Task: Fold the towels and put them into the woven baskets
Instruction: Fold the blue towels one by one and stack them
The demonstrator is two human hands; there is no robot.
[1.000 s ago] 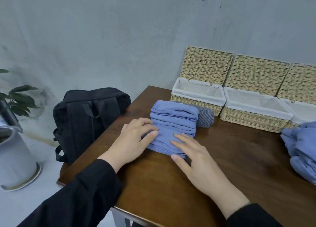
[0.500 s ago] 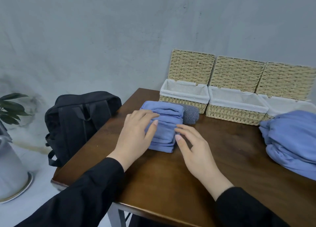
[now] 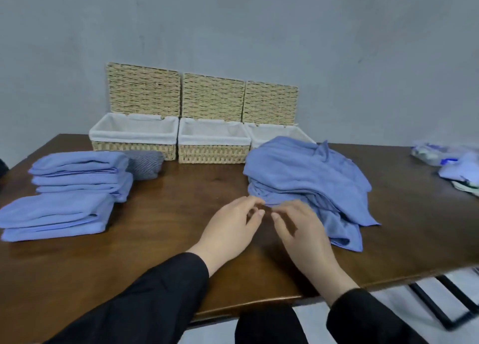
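Observation:
Several folded blue towels point(image 3: 77, 190) lie in stacks at the table's left. A loose pile of unfolded blue towels point(image 3: 308, 177) sits right of centre. Three woven baskets stand open at the back with white liners and raised lids: left point(image 3: 134, 133), middle point(image 3: 213, 142), right point(image 3: 274, 133). My left hand point(image 3: 230, 227) and my right hand point(image 3: 300, 227) hover over the table at the near edge of the loose pile, fingers apart and curled. The fingertips are at the pile's lower hem; neither hand clearly grips cloth.
A grey rolled cloth point(image 3: 145, 164) lies behind the folded stacks, in front of the left basket. Plastic-wrapped packets point(image 3: 451, 162) sit at the far right of the wooden table point(image 3: 181, 203). A black metal frame point(image 3: 445, 304) shows below the table's right edge.
Both hands have left the folded stack and moved right to the loose pile. The view has swung right, so the backpack and plant are out of sight.

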